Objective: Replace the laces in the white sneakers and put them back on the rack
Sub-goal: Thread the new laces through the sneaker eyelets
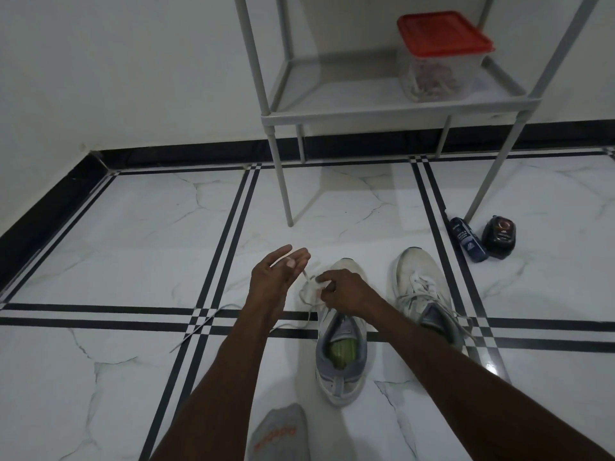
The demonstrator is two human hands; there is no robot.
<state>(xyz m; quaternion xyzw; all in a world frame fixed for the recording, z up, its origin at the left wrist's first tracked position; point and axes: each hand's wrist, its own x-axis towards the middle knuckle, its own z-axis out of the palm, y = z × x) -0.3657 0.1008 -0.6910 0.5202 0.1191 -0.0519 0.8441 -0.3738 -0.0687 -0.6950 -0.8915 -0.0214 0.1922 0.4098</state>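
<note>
Left hand (278,277) raised, grip pinching lace (304,273); right hand (346,292) curled, grip clamped on sneaker (341,331) upper

White sneakers (342,331); red lid (442,33); black-striped white marble floor (133,254).

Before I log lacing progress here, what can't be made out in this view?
- Eyelets of the near sneaker: covered by the right hand.
- Lace at the left hand: too thin and blurred to judge the grip.
- Red-lidded container: contents blurred behind cloudy plastic.
- Rack: upper shelves cut off by the top edge.
</note>
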